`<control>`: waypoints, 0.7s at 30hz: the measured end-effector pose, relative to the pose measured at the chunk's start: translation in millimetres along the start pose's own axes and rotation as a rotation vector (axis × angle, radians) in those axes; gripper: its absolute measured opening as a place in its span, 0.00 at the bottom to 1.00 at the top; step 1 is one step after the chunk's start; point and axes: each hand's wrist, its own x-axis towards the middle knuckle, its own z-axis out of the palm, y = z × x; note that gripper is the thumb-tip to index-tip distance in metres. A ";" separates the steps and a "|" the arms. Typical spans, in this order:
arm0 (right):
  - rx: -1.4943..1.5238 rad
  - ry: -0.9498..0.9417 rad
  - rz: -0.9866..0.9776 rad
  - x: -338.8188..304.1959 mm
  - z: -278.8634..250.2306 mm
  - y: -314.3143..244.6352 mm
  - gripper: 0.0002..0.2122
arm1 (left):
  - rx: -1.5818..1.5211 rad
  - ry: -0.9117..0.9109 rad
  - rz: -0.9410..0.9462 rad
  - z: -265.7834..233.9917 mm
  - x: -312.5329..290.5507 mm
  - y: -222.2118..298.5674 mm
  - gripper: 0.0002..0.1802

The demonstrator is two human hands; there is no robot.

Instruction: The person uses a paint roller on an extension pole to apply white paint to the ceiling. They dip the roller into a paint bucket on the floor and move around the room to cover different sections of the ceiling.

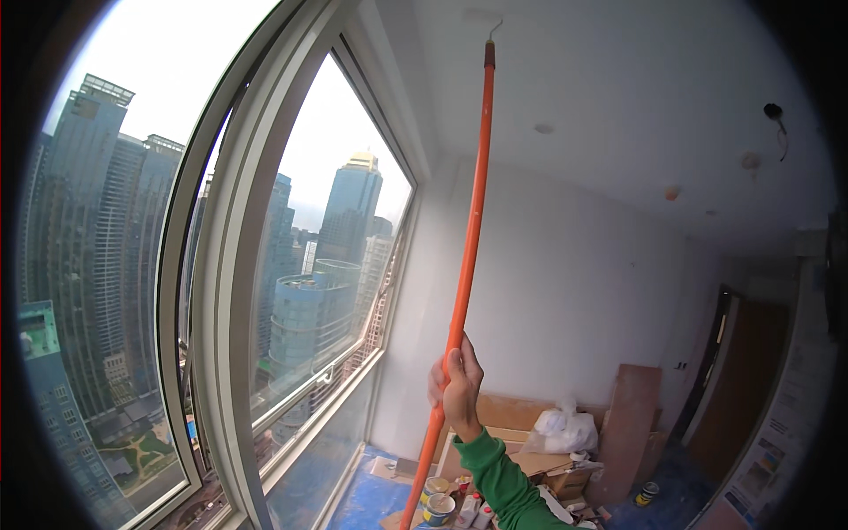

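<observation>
My right hand (461, 393), in a green sleeve, is closed around a long orange extension pole (474, 221). The pole rises from the lower edge toward the ceiling, leaning slightly right at its top. A bent wire frame (496, 29) comes out of its dark upper end. Beside the wire is a pale roller (481, 15) at the white ceiling, faint against it and hard to make out. The pole's lower end runs out of the picture. My left hand is not in view.
Tall windows (238, 265) line the left side. Blue sheeting (367, 490) covers the floor, with paint buckets (439, 508), bottles, cardboard and a white plastic bag (565, 430) by the far wall. A board (625, 433) leans there. Wires hang from a ceiling hole (774, 112).
</observation>
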 end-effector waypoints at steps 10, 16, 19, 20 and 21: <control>0.002 -0.040 -0.024 -31.9 20.2 -17.9 0.27 | -0.010 -0.077 -0.001 0.9 -17.9 -27.2 0.24; 0.028 -0.008 0.024 -31.5 6.6 11.8 0.27 | -0.039 -0.047 -0.033 -2.7 -23.7 -21.5 0.23; 0.046 0.046 0.086 -40.6 3.1 31.4 0.26 | 0.033 -0.066 -0.138 -15.5 -39.6 -19.0 0.25; 0.042 0.066 0.095 -40.0 0.8 38.5 0.24 | 0.058 -0.110 -0.214 -20.8 -45.6 -23.5 0.26; 0.037 0.086 0.105 -37.6 -2.1 46.3 0.22 | 0.010 -0.129 -0.247 -26.0 -51.2 -27.5 0.27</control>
